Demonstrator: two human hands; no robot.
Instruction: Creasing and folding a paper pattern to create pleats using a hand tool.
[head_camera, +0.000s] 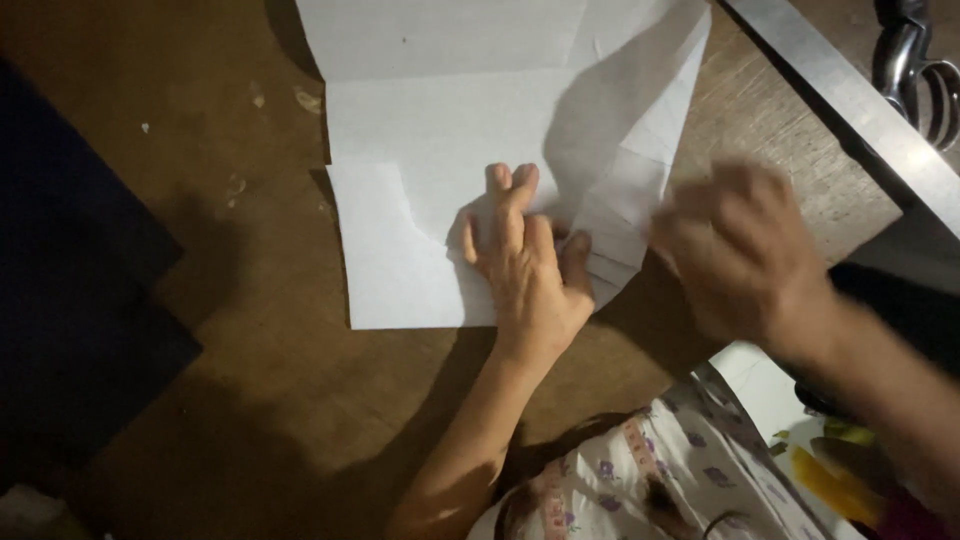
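Flowered cloth (680, 470) is being seen nearest the camera, at the bottom edge, beside a yellow-marked sheet (800, 450). Beyond it, a white paper (440, 140) is being folded on the brown wooden surface (250, 330); the creasing step appears to be in hand. The paper is being pinned flat by the left hand (525, 270), whose fingers (510, 195) are being held straight and close together, pressed down on the sheet and gripping nothing. A raised fold is being formed just right of that hand, toward the paper's lower right corner. The right hand (735, 250) is being blurred by motion at that corner, so whether its fingers are closed on the paper's edge cannot be told. Judged from this, the next move would call for the flap to be laid down squarely and the crease pressed while the sheet is being kept from sliding. A metal ruler (850, 100) and scissors (915, 70) are being left at the upper right, well apart from both hands.
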